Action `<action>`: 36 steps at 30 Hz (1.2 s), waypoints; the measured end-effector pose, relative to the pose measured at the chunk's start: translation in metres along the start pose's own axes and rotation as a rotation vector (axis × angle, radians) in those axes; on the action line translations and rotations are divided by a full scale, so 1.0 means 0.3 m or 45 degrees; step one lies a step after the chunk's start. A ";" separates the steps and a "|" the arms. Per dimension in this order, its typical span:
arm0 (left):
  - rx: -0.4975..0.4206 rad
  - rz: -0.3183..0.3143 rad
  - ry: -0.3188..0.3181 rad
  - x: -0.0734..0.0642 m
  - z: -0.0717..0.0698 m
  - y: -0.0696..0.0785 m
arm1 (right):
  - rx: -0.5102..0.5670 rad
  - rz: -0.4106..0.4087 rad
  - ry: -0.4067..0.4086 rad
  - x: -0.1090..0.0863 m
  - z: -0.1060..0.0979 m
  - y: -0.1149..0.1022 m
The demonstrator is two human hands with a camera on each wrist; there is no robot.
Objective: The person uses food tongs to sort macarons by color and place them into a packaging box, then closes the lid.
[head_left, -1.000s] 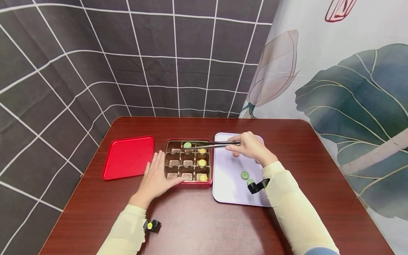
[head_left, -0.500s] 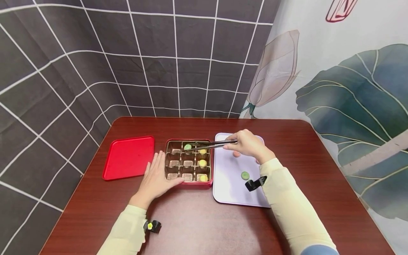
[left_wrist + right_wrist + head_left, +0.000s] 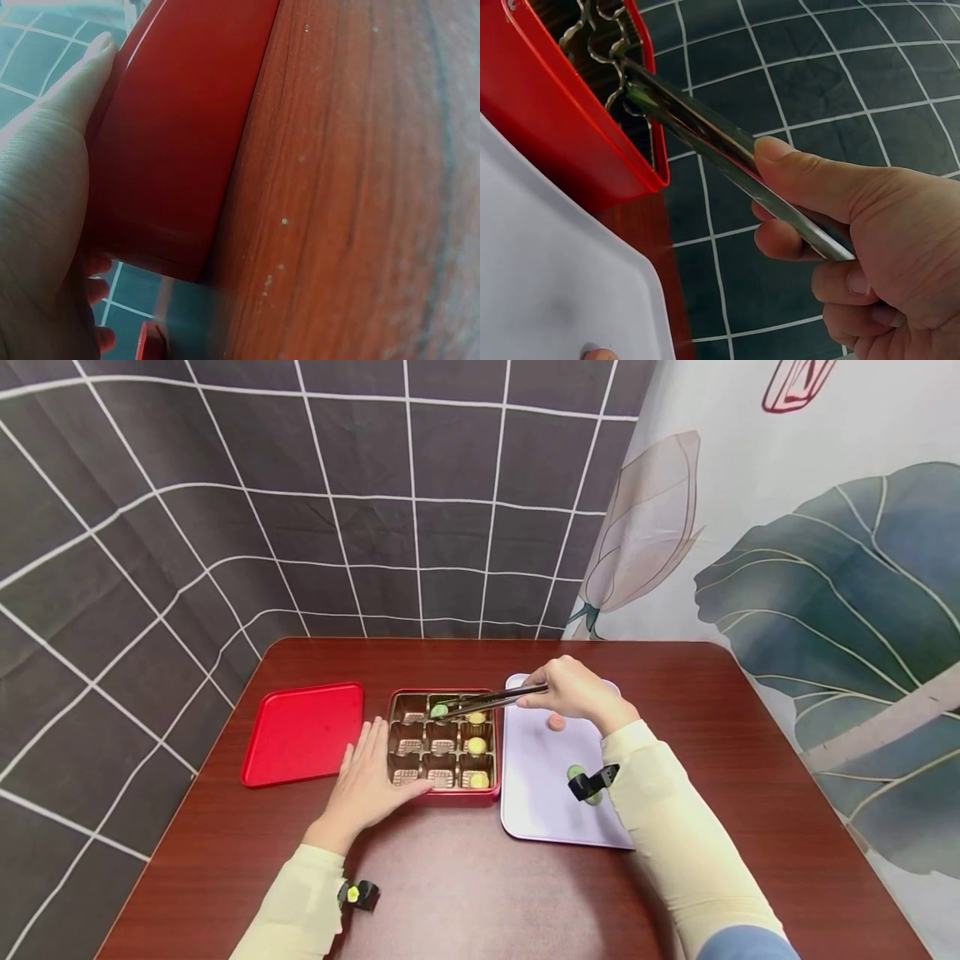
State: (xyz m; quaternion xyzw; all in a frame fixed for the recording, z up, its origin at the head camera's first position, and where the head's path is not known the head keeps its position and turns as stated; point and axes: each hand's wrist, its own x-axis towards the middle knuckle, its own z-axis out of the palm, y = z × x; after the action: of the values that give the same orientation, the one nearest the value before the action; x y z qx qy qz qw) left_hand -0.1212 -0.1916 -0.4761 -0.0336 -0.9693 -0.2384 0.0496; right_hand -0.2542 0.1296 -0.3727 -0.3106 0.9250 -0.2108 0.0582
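Observation:
In the head view, my right hand (image 3: pixel 576 690) holds metal tongs (image 3: pixel 495 698), thumb on one side and fingers on the other. Their tips reach into the back middle compartment of a red box (image 3: pixel 450 798), right at a small round green cookie (image 3: pixel 439 711). Yellow cookies (image 3: pixel 476 745) sit in the box's right column. The right wrist view shows the tongs (image 3: pixel 735 165) slanting down over the box rim; their tips are hidden there. My left hand (image 3: pixel 367 781) rests against the box's left front corner with fingers straight, its thumb along the red wall (image 3: pixel 180 135).
A pale lilac tray (image 3: pixel 536 806) stands right of the box, bearing a pink cookie (image 3: pixel 556 722) and green cookies (image 3: pixel 575 771), partly hidden by the wrist camera. A flat red lid (image 3: pixel 307 732) lies at left. A dark tiled curtain (image 3: pixel 450 535) hangs behind the table.
My right hand has shifted a little left and the tong tips have dipped deeper, the green cookie moving slightly down with them in the back middle compartment. My left hand stays put.

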 end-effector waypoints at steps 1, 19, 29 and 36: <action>0.000 0.002 -0.001 0.000 0.001 0.000 | -0.002 0.002 -0.008 0.001 0.000 -0.001; -0.002 0.012 0.024 -0.002 0.000 0.004 | -0.034 0.049 -0.072 0.009 -0.019 -0.031; 0.002 0.008 0.010 -0.003 -0.001 0.005 | -0.010 0.059 -0.027 -0.014 -0.010 -0.010; 0.006 0.016 0.017 -0.005 -0.003 0.008 | -0.003 0.049 0.046 -0.052 -0.023 0.002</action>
State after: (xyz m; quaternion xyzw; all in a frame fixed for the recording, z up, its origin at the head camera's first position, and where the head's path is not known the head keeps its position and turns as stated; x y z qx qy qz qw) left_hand -0.1195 -0.1900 -0.4743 -0.0381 -0.9693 -0.2359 0.0576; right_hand -0.2437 0.1419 -0.3670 -0.2891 0.9320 -0.2141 0.0451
